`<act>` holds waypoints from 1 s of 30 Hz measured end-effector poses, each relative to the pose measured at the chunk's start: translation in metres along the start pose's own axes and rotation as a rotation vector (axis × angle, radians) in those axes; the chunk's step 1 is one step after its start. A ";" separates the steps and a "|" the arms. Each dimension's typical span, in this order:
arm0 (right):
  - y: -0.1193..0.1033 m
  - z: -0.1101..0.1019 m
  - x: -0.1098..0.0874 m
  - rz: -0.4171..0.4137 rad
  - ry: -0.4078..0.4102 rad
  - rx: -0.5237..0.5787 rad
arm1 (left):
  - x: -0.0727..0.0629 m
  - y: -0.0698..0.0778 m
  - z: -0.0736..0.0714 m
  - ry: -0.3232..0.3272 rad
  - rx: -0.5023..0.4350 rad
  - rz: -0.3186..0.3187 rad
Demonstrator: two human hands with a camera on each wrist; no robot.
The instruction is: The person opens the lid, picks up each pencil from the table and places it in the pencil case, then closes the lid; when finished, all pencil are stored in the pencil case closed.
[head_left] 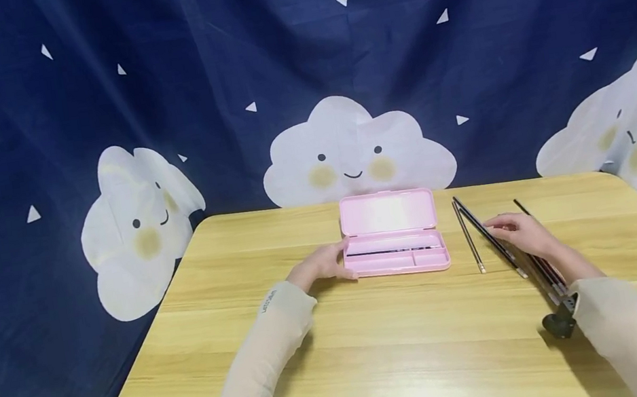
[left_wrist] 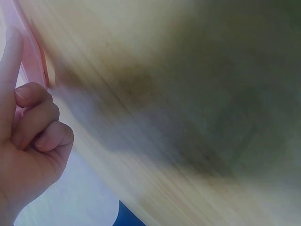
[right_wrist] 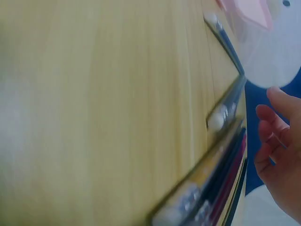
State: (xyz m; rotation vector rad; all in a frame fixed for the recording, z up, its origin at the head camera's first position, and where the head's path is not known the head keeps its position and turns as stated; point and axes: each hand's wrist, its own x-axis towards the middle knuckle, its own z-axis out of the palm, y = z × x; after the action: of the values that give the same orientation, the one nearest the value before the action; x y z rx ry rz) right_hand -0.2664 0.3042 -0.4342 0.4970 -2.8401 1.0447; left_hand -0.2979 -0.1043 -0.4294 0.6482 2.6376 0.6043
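My left hand point(head_left: 328, 263) grips the left end of an open pink pencil case point(head_left: 377, 263), thumb at the front corner. In the left wrist view one finger lies straight along the case while the others curl. A dark pencil point(head_left: 388, 251) lies in the case's long back compartment. My right hand point(head_left: 523, 234) hovers over loose dark pencils, its fingers loosely bent; nothing shows between them in the right wrist view. Just left of it lie eraser-tipped pencils point(head_left: 488, 238), with a thinner-looking single pencil point(head_left: 468, 236) beside them. More pencils point(head_left: 546, 271) lie partly hidden under the right hand and wrist.
The pencil case's lid point(head_left: 387, 212) leans back, near the far edge of the wooden table point(head_left: 403, 350). A dark blue curtain point(head_left: 294, 37) printed with white clouds hangs behind. A black device point(head_left: 558, 325) sits at the right wrist.
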 end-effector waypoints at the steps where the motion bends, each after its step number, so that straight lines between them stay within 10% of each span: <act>1: 0.004 -0.003 -0.002 0.006 0.006 -0.007 | 0.000 0.000 0.001 0.001 0.001 -0.002; 16: 0.041 -0.037 -0.031 0.135 0.090 -0.040 | 0.001 0.001 0.001 -0.004 0.001 0.009; 30: 0.061 -0.042 -0.042 0.203 0.000 -0.192 | 0.001 0.004 0.000 -0.015 -0.007 0.016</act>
State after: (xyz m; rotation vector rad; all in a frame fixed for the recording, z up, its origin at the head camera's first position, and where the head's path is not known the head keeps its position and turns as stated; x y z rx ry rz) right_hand -0.2481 0.3868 -0.4475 0.1958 -2.9982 0.7840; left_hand -0.2971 -0.1009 -0.4280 0.6700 2.6179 0.6111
